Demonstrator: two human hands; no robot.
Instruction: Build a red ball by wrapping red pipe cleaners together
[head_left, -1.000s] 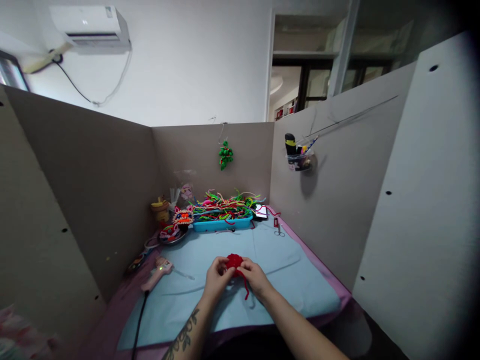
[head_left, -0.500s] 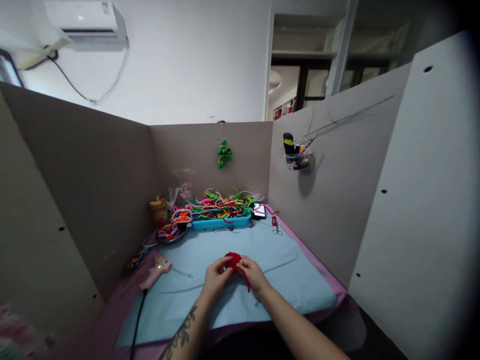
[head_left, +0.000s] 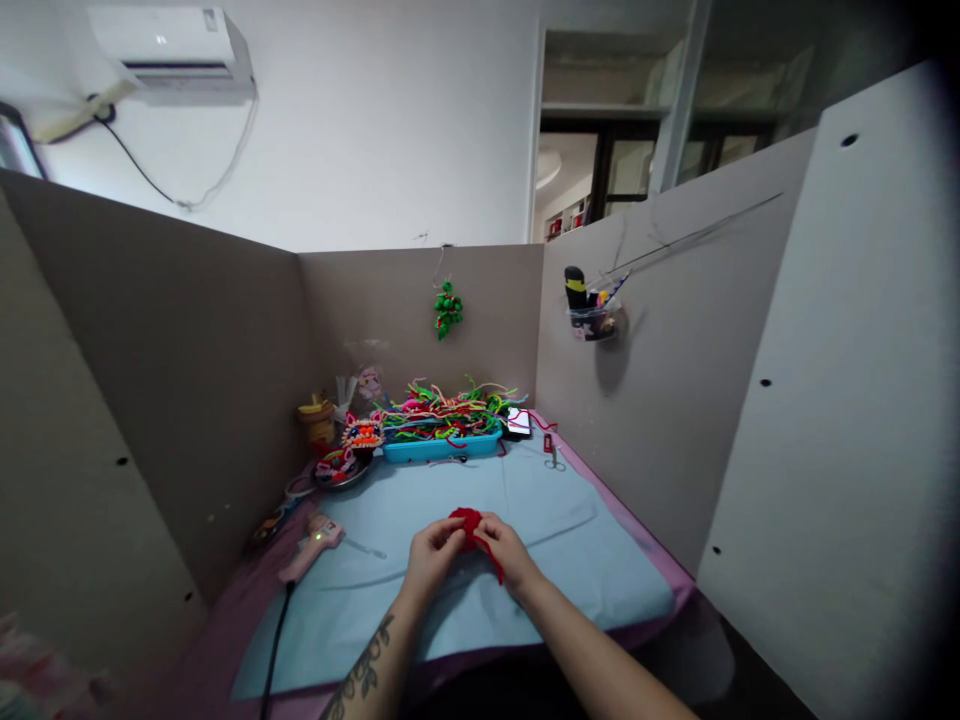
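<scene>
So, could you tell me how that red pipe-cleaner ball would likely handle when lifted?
Probably light: the left hand and right hand hold the red pipe-cleaner ball by fingertips alone. Its trailing strand droops, so likely bendy; the fuzz should resist slipping.

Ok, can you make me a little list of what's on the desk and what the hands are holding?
left hand: pinching the red fuzzy ball
right hand: pinching the same ball, a red strand hanging below
under the hands: light blue mat
left of the hands: glue gun
back of desk: blue tray heaped with coloured pipe cleaners
back right: scissors
back wall: green ornament hanging
</scene>
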